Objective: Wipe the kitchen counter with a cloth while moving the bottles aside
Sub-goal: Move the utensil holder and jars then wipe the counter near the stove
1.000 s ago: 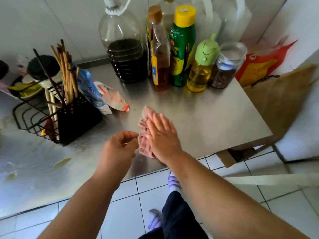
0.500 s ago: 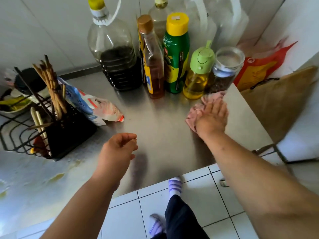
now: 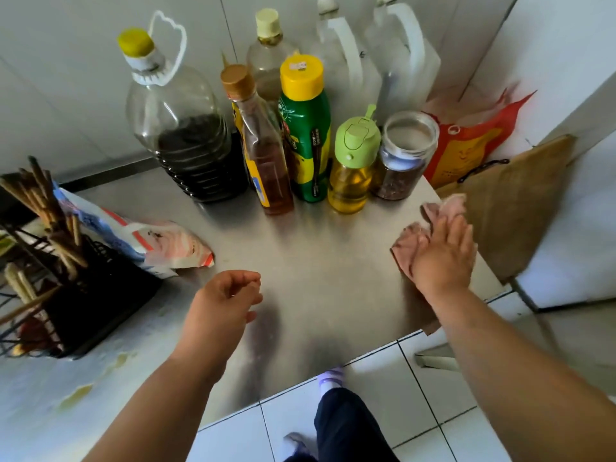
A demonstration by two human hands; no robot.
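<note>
Right hand (image 3: 441,258), fingers flat, presses cloth (image 3: 413,241) on counter (image 3: 316,261), now slid from bottles (image 3: 300,135) to right edge. Left hand (image 3: 225,301) loosely curled, empty, unmoved near front edge.

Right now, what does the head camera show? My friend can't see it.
A right hand presses a pink cloth flat on a steel counter near its right edge, while the left hand hovers loosely curled and empty. Bottles stand together at the back.
</note>
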